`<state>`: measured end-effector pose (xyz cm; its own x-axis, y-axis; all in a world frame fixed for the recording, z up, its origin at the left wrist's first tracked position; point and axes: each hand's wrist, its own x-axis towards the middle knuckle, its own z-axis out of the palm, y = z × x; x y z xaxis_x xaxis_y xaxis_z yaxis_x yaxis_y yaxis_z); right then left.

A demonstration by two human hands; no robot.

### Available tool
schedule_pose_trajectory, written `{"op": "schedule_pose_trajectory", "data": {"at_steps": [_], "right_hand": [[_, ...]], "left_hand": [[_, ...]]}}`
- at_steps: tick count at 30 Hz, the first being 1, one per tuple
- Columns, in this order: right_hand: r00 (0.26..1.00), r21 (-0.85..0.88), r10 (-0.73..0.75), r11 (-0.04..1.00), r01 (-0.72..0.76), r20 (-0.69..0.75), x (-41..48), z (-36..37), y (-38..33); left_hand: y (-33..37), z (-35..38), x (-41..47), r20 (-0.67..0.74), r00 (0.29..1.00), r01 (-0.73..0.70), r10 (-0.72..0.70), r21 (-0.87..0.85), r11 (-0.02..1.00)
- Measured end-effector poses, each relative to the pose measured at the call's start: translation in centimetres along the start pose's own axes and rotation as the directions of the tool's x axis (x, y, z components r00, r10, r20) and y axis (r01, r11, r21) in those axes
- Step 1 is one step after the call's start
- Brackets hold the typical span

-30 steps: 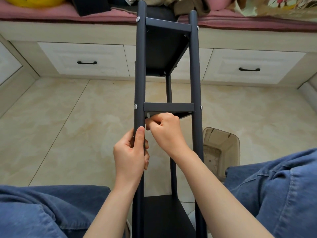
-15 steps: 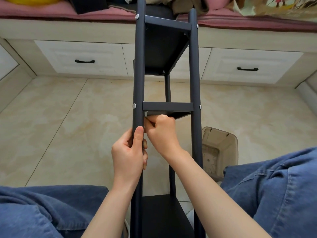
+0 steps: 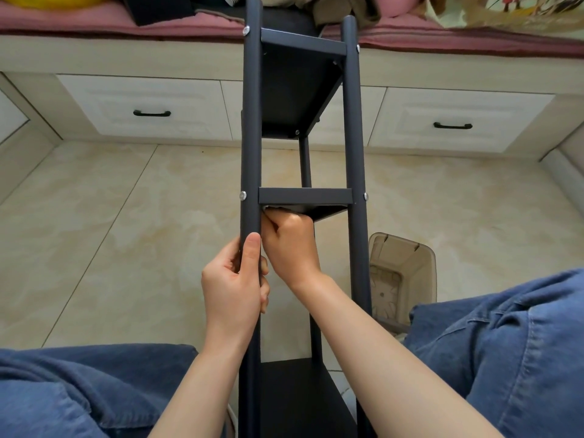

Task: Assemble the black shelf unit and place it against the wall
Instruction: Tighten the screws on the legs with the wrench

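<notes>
The black shelf unit (image 3: 354, 128) lies tipped on its side between my knees, its poles running away from me toward the drawers. My left hand (image 3: 234, 279) grips the near left pole (image 3: 250, 159), thumb laid up along it. My right hand (image 3: 290, 245) reaches between the poles, fingers curled around a small light tool just under the middle shelf panel (image 3: 305, 195); only a sliver of the tool shows at the pole. Silver screw heads sit on the poles at each shelf level.
A translucent brown plastic bin (image 3: 403, 273) lies on the tile floor right of the shelf. White drawers (image 3: 148, 109) with black handles run under a pink-cushioned bench (image 3: 79, 22) ahead. My jeans-clad legs (image 3: 505, 343) flank the unit.
My right hand has slid a little up and left, tighter under the middle shelf by the left pole. The left hand keeps its grip on the pole.
</notes>
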<state>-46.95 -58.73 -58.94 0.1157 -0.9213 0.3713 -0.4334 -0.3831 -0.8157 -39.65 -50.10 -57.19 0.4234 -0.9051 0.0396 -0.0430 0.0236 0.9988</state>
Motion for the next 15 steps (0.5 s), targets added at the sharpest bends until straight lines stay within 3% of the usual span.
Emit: {"op": "schedule_pose_trajectory", "data": {"at_steps": [4,9,15], "right_hand": [[0.997,-0.011,0.056,0.998,-0.056,0.046,-0.3,-0.7,0.3],[0.965,0.022,0.231,0.972,-0.236,0.122,-0.4,-1.6,0.0],[0.962,0.063,0.239,0.966,-0.249,0.134,-0.3,-2.6,-1.2]], "left_hand": [[0.0,0.1,0.0,0.0,1.0,0.009,-0.009,-0.015,1.0],[0.1,0.1,-0.1,0.003,1.0,0.003,-0.003,-0.013,1.0],[0.2,0.1,-0.2,0.003,1.0,0.003,-0.003,-0.02,1.0]]}}
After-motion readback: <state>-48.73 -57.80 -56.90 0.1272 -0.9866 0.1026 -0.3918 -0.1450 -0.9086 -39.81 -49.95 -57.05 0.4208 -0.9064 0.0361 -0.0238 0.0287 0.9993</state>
